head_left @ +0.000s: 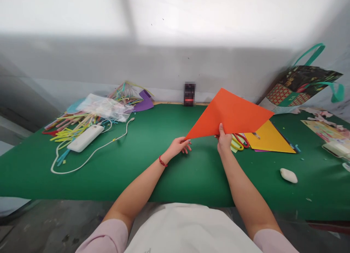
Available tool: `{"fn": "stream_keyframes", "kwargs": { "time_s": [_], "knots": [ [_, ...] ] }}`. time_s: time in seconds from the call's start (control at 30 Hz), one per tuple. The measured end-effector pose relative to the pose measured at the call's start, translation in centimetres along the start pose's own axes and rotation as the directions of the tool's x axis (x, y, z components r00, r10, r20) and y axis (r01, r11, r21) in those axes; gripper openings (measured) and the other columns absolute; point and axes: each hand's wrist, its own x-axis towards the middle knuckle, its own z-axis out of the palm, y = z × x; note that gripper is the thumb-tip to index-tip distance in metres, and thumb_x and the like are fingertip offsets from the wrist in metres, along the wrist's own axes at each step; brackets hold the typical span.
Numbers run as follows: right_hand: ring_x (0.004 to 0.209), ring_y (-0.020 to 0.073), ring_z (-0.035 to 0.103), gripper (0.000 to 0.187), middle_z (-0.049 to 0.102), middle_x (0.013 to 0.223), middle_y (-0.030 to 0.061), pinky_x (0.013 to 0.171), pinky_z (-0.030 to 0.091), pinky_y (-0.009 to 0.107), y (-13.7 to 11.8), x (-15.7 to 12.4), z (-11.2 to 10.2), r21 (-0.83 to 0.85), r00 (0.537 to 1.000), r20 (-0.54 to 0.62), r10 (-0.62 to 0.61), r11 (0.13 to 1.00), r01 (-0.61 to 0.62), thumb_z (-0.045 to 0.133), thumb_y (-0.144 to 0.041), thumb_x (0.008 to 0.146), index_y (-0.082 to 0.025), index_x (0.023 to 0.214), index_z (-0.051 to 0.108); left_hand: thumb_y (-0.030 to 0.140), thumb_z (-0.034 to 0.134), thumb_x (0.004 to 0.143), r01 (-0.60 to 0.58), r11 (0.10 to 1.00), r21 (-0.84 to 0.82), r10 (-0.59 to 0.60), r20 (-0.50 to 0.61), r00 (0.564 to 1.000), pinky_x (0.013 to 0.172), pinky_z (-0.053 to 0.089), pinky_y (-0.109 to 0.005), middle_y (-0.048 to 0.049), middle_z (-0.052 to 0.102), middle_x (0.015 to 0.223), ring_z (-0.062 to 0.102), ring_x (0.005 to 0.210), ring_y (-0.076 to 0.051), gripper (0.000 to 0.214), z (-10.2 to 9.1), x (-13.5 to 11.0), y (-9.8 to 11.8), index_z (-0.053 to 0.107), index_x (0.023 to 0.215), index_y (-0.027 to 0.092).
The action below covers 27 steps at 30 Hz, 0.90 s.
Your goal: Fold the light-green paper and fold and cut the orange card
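An orange sheet of paper [229, 114] is held up above the green table [153, 154], tilted with one corner pointing down to the left. My right hand [224, 140] pinches its lower edge, thumb on top. My left hand [179, 145] sits at the sheet's lower left corner, fingers curled around the tip. A red bracelet [163, 161] circles my left wrist.
Yellow paper [269, 138] and scissors [239, 141] lie right of my hands. A white power bank [85, 137] with cable, coloured straws [71, 125] and a plastic bag [105, 107] sit at left. A patterned bag [298, 85] leans back right; a white pebble-shaped object [288, 175] lies near the front.
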Motion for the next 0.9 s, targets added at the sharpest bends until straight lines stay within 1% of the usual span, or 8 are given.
{"fn": "stream_keyframes", "kwargs": {
  "time_s": [0.13,0.3,0.43,0.5,0.6,0.73,0.8,0.9],
  "knots": [
    [0.067,0.0110,0.056,0.073,0.061,0.115,0.0107,0.043,0.047,0.021,-0.1,0.0,0.0,0.000,1.000,0.001,0.007,1.000,-0.007,0.072,-0.065,0.052,-0.012,0.103,0.063,0.040,0.053,0.085,-0.006,1.000,-0.008,0.006,0.015,1.000,0.043,0.037,-0.019,-0.0008,0.065,0.057,0.055,0.042,-0.007,0.029,0.0,0.1,-0.1,0.057,0.075,0.014],
    [0.069,0.0118,0.056,0.075,0.061,0.114,0.0101,0.042,0.047,0.021,-0.4,-0.1,0.2,0.005,1.000,-0.024,0.005,1.000,-0.005,0.073,-0.065,0.050,-0.013,0.102,0.063,0.035,0.065,0.076,-0.043,0.999,0.009,0.043,0.025,0.999,0.044,0.037,-0.018,0.0000,0.065,0.058,0.054,0.043,-0.007,0.022,-0.1,0.0,-0.3,0.059,0.078,0.014],
    [0.068,0.0118,0.057,0.068,0.063,0.105,0.0080,0.043,0.046,0.021,-0.3,-0.1,0.1,0.003,1.000,-0.024,0.003,1.000,-0.003,0.073,-0.062,0.054,-0.013,0.101,0.064,0.036,0.058,0.081,-0.059,0.998,-0.020,0.059,0.009,0.998,0.044,0.037,-0.018,-0.0009,0.064,0.057,0.055,0.043,-0.007,0.024,0.0,0.0,-0.1,0.060,0.072,0.014],
    [0.066,0.0115,0.057,0.067,0.064,0.103,0.0080,0.044,0.047,0.022,-0.1,-0.2,0.2,-0.003,1.000,-0.014,-0.002,1.000,0.002,0.072,-0.061,0.056,-0.013,0.101,0.065,0.036,0.053,0.083,-0.053,0.998,-0.019,0.052,-0.031,0.998,0.044,0.038,-0.018,-0.0017,0.063,0.054,0.055,0.043,-0.007,0.030,0.0,0.0,-0.1,0.060,0.065,0.013],
    [0.065,0.0119,0.056,0.069,0.064,0.106,0.0094,0.044,0.047,0.024,0.0,-0.6,0.4,-0.035,0.999,0.013,-0.033,0.999,0.034,0.071,-0.062,0.057,-0.012,0.103,0.064,0.032,0.052,0.083,-0.049,0.999,0.004,0.049,-0.123,0.991,0.044,0.039,-0.019,-0.0010,0.059,0.047,0.053,0.042,-0.008,0.033,-0.1,0.1,-0.1,0.056,0.055,0.014],
    [0.064,0.0125,0.055,0.070,0.063,0.107,0.0106,0.044,0.047,0.025,-0.4,-1.4,0.8,-0.067,0.994,0.063,-0.088,0.994,0.092,0.070,-0.064,0.057,-0.011,0.103,0.064,0.028,0.052,0.082,-0.085,0.996,0.019,0.087,-0.223,0.971,0.048,0.042,-0.019,0.0018,0.055,0.044,0.052,0.043,-0.008,0.031,-0.2,-0.1,0.0,0.054,0.053,0.016],
    [0.065,0.0127,0.055,0.070,0.063,0.108,0.0109,0.043,0.046,0.024,-0.6,-1.6,0.9,-0.070,0.994,0.071,-0.089,0.993,0.094,0.069,-0.064,0.058,-0.011,0.103,0.064,0.029,0.052,0.081,-0.128,0.991,0.047,0.135,-0.258,0.957,0.050,0.043,-0.020,0.0019,0.056,0.047,0.052,0.045,-0.008,0.030,-0.2,-0.3,0.0,0.055,0.054,0.017],
    [0.067,0.0129,0.056,0.071,0.061,0.113,0.0116,0.043,0.046,0.023,-0.6,-1.5,0.8,-0.050,0.997,0.044,-0.065,0.997,0.067,0.069,-0.064,0.057,-0.012,0.105,0.063,0.033,0.052,0.080,-0.207,0.967,0.146,0.241,-0.275,0.931,0.050,0.045,-0.022,0.0014,0.058,0.050,0.053,0.046,-0.010,0.029,0.0,-0.6,0.0,0.056,0.056,0.017]
  ]
}}
